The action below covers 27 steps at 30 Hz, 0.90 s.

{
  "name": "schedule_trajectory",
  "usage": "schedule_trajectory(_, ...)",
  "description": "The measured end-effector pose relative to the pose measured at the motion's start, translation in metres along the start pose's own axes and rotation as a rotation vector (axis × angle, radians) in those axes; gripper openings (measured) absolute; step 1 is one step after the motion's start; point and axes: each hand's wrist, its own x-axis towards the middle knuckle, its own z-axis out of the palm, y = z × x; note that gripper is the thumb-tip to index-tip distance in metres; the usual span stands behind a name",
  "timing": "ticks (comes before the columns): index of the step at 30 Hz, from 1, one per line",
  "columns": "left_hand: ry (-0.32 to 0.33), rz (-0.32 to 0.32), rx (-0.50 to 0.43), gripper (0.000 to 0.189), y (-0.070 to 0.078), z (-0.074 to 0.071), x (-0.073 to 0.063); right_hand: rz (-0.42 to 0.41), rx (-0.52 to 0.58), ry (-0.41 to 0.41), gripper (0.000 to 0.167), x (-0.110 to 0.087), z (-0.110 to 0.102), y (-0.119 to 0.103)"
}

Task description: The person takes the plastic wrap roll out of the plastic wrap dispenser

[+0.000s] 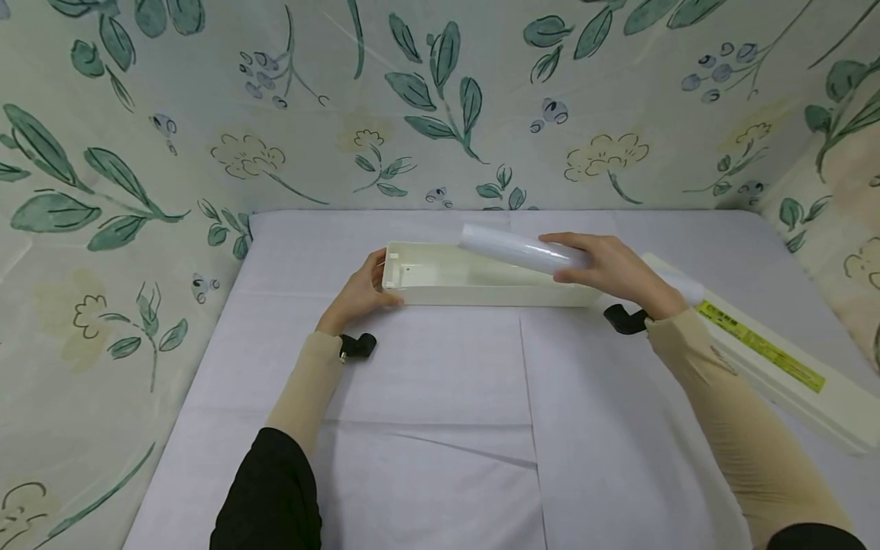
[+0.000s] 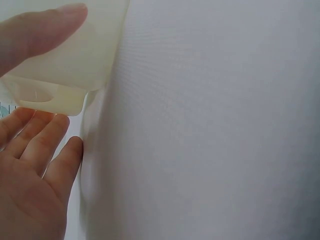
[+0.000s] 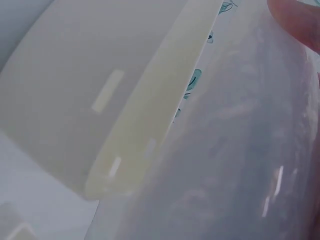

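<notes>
A long cream plastic box [image 1: 481, 296] stands on the white cloth with its top side uncovered. My left hand [image 1: 359, 294] grips its left end, the thumb along the front wall. In the left wrist view the fingers [image 2: 42, 145] of that hand touch the end edge of the box [image 2: 65, 60]. My right hand [image 1: 608, 263] holds a roll of plastic film [image 1: 512, 250] by its right end, tilted over the box. The right wrist view has the glossy roll [image 3: 235, 135] beside the box wall [image 3: 135, 105], with part of a finger at the upper right.
A long cream lid-like piece [image 1: 839, 405] with a yellow-green label [image 1: 759, 345] lies slantwise at the right, partly behind my right forearm. White cloth [image 1: 426, 382] with creases covers the table. Floral fabric [image 1: 412, 114] hangs behind and at both sides.
</notes>
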Motion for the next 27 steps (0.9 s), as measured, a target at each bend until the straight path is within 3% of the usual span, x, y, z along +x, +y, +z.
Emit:
schedule_trajectory(15,0.008,-0.002,0.009,0.102,-0.001,0.0,0.0,0.082,-0.009,0.014,0.06,-0.023,-0.007,0.015)
schedule_trajectory(27,-0.004,-0.014,0.011,0.104,-0.005,0.0,0.005,0.075,0.027,0.045,0.06,-0.042,-0.012,0.027)
